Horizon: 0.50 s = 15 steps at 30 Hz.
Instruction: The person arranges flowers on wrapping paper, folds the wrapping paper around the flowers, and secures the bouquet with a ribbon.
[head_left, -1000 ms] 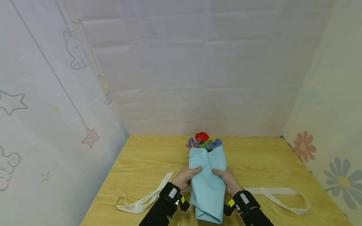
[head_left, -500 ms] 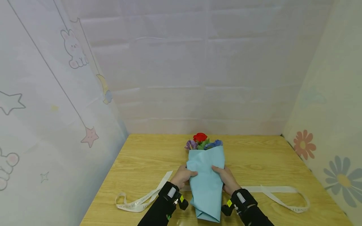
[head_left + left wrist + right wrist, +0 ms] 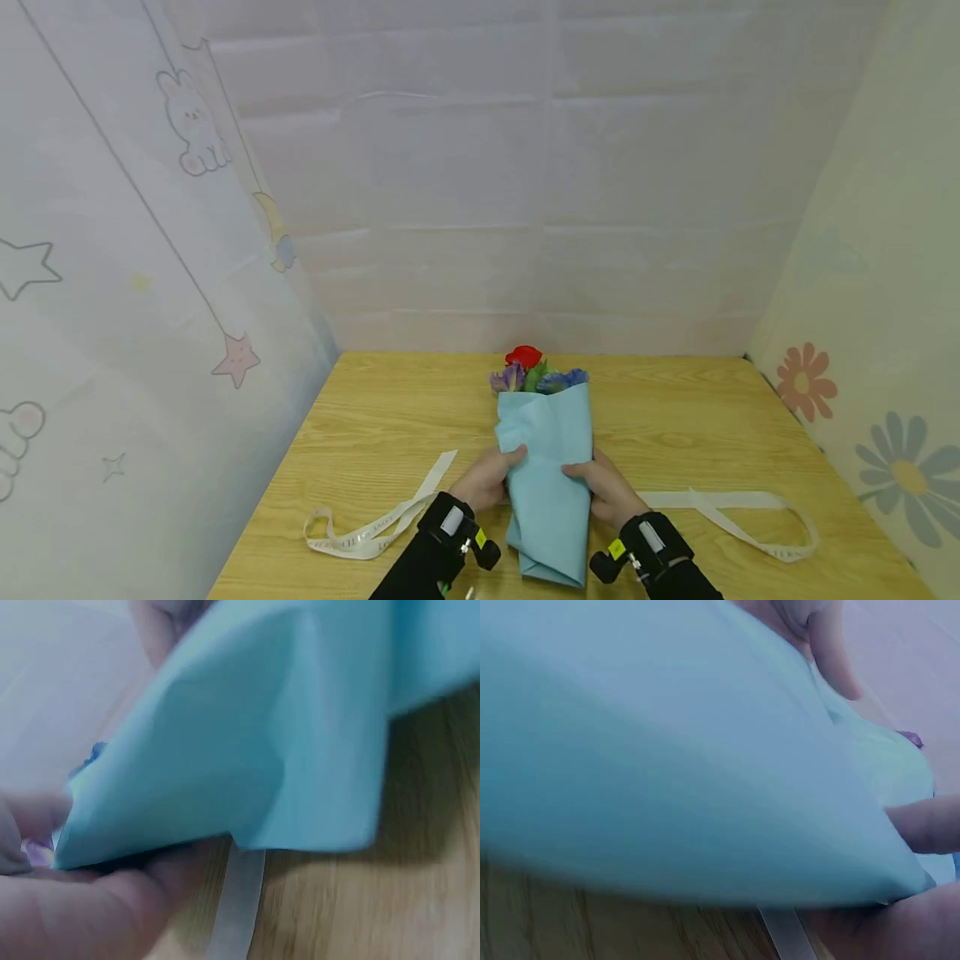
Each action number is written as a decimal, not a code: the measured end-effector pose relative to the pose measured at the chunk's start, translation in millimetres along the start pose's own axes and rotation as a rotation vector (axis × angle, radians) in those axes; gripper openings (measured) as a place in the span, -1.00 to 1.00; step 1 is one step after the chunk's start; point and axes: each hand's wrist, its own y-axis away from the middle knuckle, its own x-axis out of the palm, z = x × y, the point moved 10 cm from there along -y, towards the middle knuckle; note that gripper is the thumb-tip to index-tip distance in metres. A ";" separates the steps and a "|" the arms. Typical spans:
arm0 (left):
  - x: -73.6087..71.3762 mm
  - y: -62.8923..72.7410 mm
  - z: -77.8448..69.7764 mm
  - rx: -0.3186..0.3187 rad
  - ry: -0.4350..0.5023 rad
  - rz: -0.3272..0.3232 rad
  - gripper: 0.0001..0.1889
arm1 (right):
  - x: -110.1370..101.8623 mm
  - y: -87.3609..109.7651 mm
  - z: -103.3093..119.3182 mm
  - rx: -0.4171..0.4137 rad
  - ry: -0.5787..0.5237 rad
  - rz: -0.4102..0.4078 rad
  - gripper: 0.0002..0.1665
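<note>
Both hands (image 3: 483,479) (image 3: 610,490) grip blue wrap (image 3: 547,500) | flowers (image 3: 535,375) protruding (one red) | ribbon (image 3: 720,500) beneath

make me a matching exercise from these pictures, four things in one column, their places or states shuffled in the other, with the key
Things
1. ruffled red flower
2. light-blue folded wrapping sheet
3. long white ribbon with lettering
4. purple petalled flower

Places or states
A. lies on the yellow wood-grain table, showing on both sides
B. leftmost bloom in the head view
C. held by the left grip and right grip
D. topmost bloom in the head view

Pairs: 1-D, 2-C, 3-A, 4-B
</note>
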 end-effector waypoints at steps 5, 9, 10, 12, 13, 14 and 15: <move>3.1 6.6 -4.6 -0.010 -0.226 0.015 -0.33 | -1.2 -1.3 -2.2 -0.006 -0.055 -0.025 -0.13; 4.2 10.1 -12.4 0.019 -0.233 0.041 -0.43 | -0.3 -1.4 -3.8 0.013 -0.053 -0.024 -0.04; 3.8 10.6 -13.9 0.026 -0.228 0.041 -0.44 | 0.4 -1.2 -4.4 0.018 -0.054 -0.016 -0.03; 1.4 11.3 -15.9 0.037 -0.213 0.029 -0.46 | 1.1 -0.6 -6.4 0.034 -0.061 -0.006 -0.01; -0.8 11.6 -16.9 0.044 -0.214 0.011 -0.46 | 1.9 0.2 -7.8 0.047 -0.068 0.004 -0.01; -3.0 11.6 -16.7 0.041 -0.208 -0.005 -0.45 | 3.5 1.3 -9.0 0.062 -0.078 0.021 -0.03; -5.1 11.2 -15.5 0.034 -0.198 -0.019 -0.44 | 5.3 2.4 -10.6 0.079 -0.086 0.039 -0.04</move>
